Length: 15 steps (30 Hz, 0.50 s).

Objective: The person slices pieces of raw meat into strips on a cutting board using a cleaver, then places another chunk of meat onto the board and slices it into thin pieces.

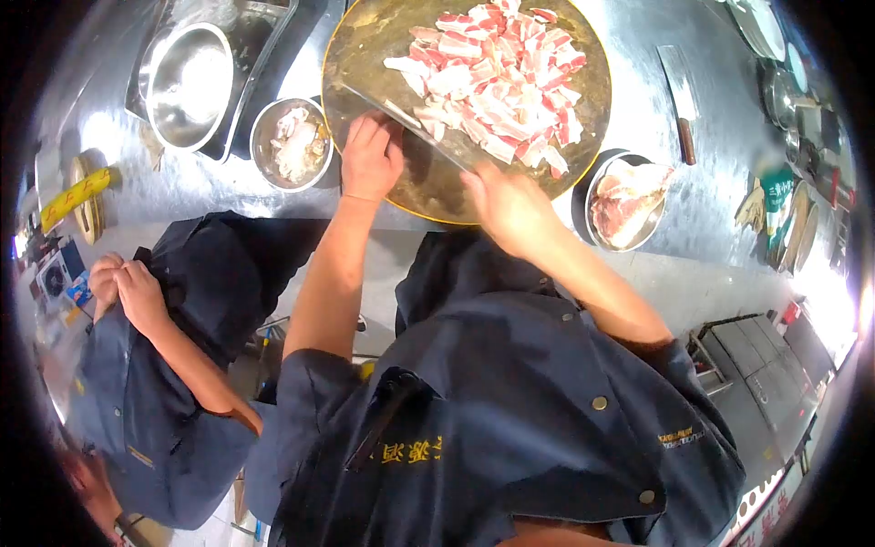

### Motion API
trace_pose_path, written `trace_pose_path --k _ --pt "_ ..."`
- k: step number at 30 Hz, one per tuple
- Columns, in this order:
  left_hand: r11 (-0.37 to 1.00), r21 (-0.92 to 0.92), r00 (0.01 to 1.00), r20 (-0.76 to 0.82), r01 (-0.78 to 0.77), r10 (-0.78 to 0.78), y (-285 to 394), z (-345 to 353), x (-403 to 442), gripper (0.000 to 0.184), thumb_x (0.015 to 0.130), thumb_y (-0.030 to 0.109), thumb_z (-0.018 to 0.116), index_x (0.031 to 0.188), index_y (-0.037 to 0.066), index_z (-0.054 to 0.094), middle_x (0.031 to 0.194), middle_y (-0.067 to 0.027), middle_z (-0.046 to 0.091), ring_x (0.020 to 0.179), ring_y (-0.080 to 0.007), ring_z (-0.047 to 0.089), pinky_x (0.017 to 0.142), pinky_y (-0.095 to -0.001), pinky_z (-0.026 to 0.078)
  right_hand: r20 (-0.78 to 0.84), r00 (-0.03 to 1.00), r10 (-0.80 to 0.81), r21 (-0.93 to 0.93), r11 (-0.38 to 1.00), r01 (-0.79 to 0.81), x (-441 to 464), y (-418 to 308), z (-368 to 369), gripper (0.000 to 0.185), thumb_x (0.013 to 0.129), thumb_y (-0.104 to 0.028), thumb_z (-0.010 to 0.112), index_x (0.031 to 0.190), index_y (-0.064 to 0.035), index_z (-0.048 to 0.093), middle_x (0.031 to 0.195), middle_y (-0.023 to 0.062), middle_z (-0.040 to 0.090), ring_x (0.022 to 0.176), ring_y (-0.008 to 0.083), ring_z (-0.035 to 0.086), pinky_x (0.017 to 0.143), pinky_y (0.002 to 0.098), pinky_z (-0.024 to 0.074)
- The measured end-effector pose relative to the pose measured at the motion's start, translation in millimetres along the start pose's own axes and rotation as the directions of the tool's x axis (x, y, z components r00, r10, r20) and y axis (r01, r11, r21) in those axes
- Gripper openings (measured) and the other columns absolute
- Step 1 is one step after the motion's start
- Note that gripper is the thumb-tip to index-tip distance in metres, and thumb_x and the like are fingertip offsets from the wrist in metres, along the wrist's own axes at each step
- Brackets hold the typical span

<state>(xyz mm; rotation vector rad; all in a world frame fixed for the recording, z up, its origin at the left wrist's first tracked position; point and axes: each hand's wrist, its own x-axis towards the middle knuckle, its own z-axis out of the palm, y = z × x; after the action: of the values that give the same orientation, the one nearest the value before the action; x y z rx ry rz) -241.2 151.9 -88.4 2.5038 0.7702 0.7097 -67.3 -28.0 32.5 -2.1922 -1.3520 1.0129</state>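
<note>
My right hand (512, 208) is wrapped round the handle of a kitchen knife (412, 129), whose blade stretches toward the upper left over a round cutting board (424, 193). Close beside the blade, my left hand (372, 157) rests at the board's left side with its fingers curled. Whatever lies under those fingertips is hidden. Beyond the knife, many chopped pieces of red-and-white fatty meat (506, 82) are heaped on the board.
Left of the board stand a bowl of pale meat scraps (293, 146) and a larger metal bowl (190, 87). On the right are a bowl with a meat chunk (627, 202) and a cleaver (679, 96). A co-worker's hands (128, 287) are at the left.
</note>
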Motion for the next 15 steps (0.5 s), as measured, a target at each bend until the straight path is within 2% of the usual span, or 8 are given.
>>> trace_pose_path --k 3,5,11,15 --pt "0.998 0.024 0.999 0.0 -0.049 0.049 2 -3 5 0.022 0.082 0.001 0.07 0.103 0.001 0.073 0.114 -0.0153 0.069 0.112 -0.0376 0.065 0.099 -0.0462 0.055 -0.014 0.999 -0.03 0.003 1.0 0.03 22 -6 6 0.043 0.111 -0.039 0.051 0.103 0.0022 0.062 0.074 0.0298 0.069 0.074 0.0526 0.07 0.068 0.061 0.0563" --pt "1.0 0.015 0.999 0.034 -0.012 0.011 3 -2 4 0.023 0.08 0.0 0.068 0.103 0.0 0.072 0.114 -0.0159 0.069 0.113 -0.0377 0.064 0.1 -0.0468 0.055 -0.026 0.999 -0.034 0.011 0.999 0.034 17 -3 4 0.043 0.112 -0.038 0.051 0.102 0.0031 0.061 0.072 0.0301 0.068 0.073 0.0522 0.07 0.068 0.0611 0.0562" --pt "0.999 0.029 0.998 0.048 -0.028 0.026 -7 1 1 0.023 0.079 0.001 0.065 0.101 -0.001 0.069 0.114 -0.0186 0.067 0.111 -0.0414 0.062 0.097 -0.049 0.055 0.058 0.996 0.066 -0.007 0.998 -0.066 1 -5 2 0.042 0.112 -0.037 0.05 0.106 0.0031 0.059 0.074 0.0316 0.069 0.074 0.0542 0.069 0.069 0.0628 0.0556" --pt "1.0 0.003 0.999 -0.02 -0.029 0.029 -4 -2 2 0.022 0.078 0.001 0.066 0.1 0.0 0.068 0.113 -0.0189 0.067 0.107 -0.0421 0.063 0.094 -0.0486 0.055 0.043 0.998 0.054 0.018 0.998 -0.055 6 -6 6 0.043 0.112 -0.039 0.048 0.108 0.0024 0.059 0.075 0.0321 0.069 0.075 0.0547 0.069 0.069 0.0637 0.0551"
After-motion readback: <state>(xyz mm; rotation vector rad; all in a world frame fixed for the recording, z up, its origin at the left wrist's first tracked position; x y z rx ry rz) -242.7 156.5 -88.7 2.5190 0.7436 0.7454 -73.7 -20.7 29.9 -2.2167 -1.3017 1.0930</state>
